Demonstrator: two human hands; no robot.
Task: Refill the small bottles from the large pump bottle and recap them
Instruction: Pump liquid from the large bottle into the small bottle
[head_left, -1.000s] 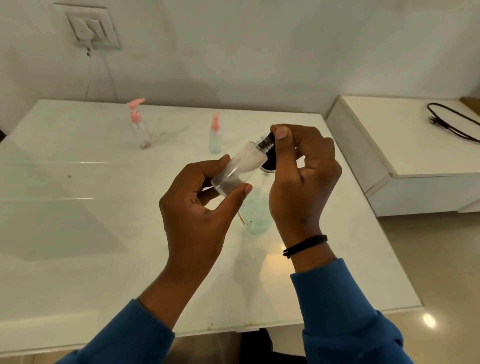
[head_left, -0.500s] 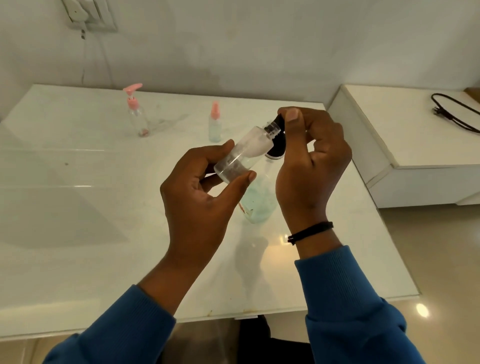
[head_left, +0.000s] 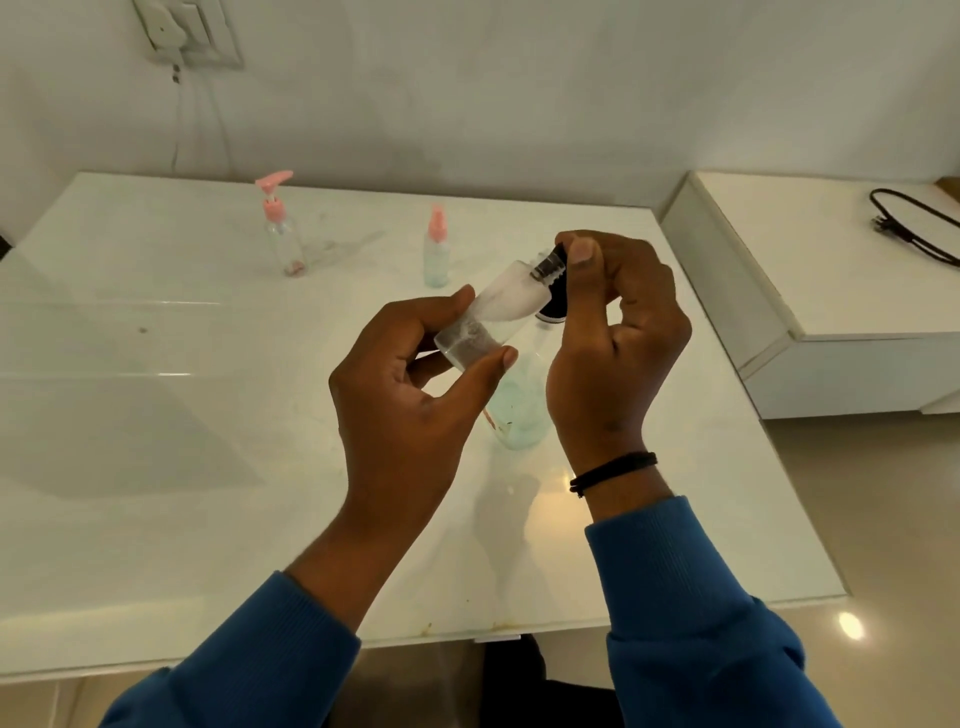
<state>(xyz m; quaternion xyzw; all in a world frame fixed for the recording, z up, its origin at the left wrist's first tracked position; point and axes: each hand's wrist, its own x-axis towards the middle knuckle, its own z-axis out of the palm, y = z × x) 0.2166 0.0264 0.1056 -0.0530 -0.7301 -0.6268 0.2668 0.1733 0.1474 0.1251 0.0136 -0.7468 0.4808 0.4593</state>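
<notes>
Head view: both hands (head_left: 410, 384) (head_left: 618, 332) grip small bottle (head_left: 493, 317) over glossy white table (head_left: 156, 467) (wall behind).

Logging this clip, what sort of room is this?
Probably a room in a home: a glossy white glass-topped table, a white wall switch plate with a cord hanging, and a low white side cabinet.

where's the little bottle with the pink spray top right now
In the head view the small bottle with the pink spray top stands upright toward the far side of the white table, right of the pink pump bottle and just beyond the raised hands.
</notes>
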